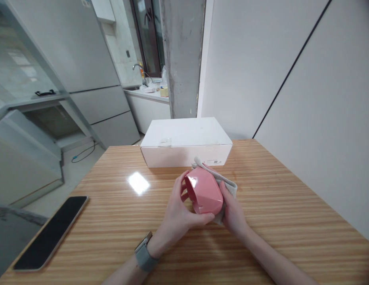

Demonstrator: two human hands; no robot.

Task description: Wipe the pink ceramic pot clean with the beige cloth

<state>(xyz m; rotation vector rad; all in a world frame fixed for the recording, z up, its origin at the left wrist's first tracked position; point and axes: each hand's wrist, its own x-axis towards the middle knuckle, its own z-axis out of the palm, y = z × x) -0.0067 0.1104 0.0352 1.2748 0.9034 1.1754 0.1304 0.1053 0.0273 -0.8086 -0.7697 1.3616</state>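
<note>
The left hand and the right hand are close together in front of the person, and both are closed on one pink cup. The cup has smooth, faceted sides and lies tilted on its side, held above the tabletop near the middle of it. The fingers of the left hand curve around the cup's left end, and the thumb of this hand presses on its lower side. The right hand holds a grey cloth against the right side of the cup, and the cloth also wraps behind the cup's upper edge. A smartwatch with a grey band is on the left wrist. Just beyond the cloth, a white box stands on the far end of the tabletop, and its front side carries a small label. A black phone lies at the left edge of the tabletop, well apart from the hands. Farther away, behind the box, there is a counter with a faucet, and a grey fridge stands to the left of it.
</note>
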